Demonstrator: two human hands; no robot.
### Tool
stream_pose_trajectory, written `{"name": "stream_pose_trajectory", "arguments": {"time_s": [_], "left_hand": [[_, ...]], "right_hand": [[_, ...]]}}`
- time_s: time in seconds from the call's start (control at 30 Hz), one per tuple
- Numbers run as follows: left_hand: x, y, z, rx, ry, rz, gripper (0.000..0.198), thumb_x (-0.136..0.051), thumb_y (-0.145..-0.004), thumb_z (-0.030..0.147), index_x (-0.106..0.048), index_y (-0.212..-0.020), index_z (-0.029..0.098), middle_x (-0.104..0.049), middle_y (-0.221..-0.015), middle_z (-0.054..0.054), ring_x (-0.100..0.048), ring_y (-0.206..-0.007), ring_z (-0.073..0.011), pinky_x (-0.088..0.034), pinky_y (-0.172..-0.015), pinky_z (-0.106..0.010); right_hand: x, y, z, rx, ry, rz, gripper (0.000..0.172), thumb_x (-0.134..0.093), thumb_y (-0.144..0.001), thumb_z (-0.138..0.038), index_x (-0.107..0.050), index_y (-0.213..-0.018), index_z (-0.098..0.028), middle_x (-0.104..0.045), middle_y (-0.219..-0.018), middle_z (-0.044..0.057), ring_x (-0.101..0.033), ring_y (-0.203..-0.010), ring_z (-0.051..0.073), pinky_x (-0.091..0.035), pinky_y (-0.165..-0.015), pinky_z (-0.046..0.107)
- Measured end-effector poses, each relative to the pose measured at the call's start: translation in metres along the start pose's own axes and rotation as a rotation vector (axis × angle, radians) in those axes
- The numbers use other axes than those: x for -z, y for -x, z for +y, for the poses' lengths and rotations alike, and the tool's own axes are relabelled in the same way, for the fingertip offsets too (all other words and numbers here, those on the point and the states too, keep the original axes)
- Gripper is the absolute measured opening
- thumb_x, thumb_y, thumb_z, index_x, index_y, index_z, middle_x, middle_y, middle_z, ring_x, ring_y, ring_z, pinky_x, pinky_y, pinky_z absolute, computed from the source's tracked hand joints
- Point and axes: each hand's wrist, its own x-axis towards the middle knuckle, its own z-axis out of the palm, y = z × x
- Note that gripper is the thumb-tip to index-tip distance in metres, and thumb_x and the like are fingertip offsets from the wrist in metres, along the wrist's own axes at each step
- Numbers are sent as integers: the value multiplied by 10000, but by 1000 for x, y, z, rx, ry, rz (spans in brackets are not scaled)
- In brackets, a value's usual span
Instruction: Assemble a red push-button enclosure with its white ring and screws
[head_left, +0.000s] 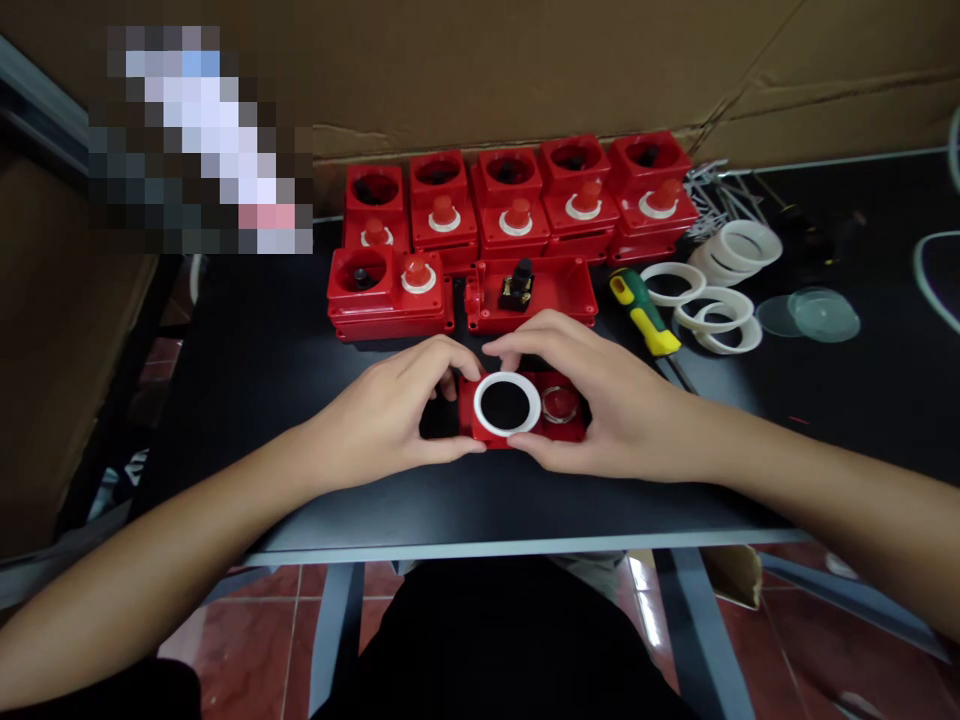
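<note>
A red plastic cover (466,408) lies on the dark table in front of me, with a red round part (559,404) at its right end. On the left part of the cover sits a white ring (485,424); the hole inside it looks black. My left hand (390,410) grips the cover's left end, thumb at the near edge and fingers at the far edge. Curved over the cover, my right hand (615,400) has its thumb at the ring's near rim and its fingertips by the far side. Whether the ring is seated or loose I cannot tell.
Several red boxes with red knobs (517,215) stand behind. Nearer is an open red box (577,285) holding a black switch (517,287). To the right lie a green-yellow screwdriver (645,315), white rings (746,245), clear discs (825,315) and metal pieces (724,200).
</note>
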Motion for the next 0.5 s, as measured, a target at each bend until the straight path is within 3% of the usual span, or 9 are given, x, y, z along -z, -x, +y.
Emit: {"name": "stream_pose_trajectory", "arguments": {"time_s": [0.1,0.2,0.3,0.4,0.5], "left_hand": [[0,0,0,-12,-5,2,513,-971,-962,332,-585,-1289,244,-726,-1227,-15,-728,-973,-182,-608,-869,-316],[1,0,0,-4,0,-7,495,-960,-971,320,-587,-1288,249,-733,-1271,-27,-730,-993,-187,-613,-884,-328],[1,0,0,-6,14,-10,471,-954,-974,301,-586,-1262,248,-738,-1290,-30,-726,-996,-183,-614,-891,-330],[0,-1,0,-10,24,-7,461,-960,-975,313,-586,-1235,244,-737,-1276,-25,-715,-987,-173,-607,-879,-317],[1,-1,-1,-16,29,-6,451,-955,-981,326,-592,-1235,241,-733,-1274,-29,-712,-986,-174,-606,-870,-315]], "right_hand": [[2,0,-3,17,-23,-35,738,-812,-930,-164,-521,-1600,-268,-659,-1410,112,-669,-1334,265,-594,-1170,428],[0,2,-2,5,19,-48,780,-872,-974,-390,-487,-1627,-204,-560,-1451,183,-635,-1378,313,-613,-1155,486],[-4,3,0,-19,82,-19,814,-885,-984,-533,-496,-1602,-174,-573,-1342,174,-656,-1228,308,-650,-1043,494],[-4,2,-1,-16,85,-20,675,-830,-1006,-351,-504,-1581,-211,-637,-1269,132,-660,-1161,289,-639,-1034,491],[0,1,-4,14,40,-36,704,-764,-944,-186,-496,-1592,-248,-670,-1341,125,-657,-1238,291,-618,-1095,489]]}}
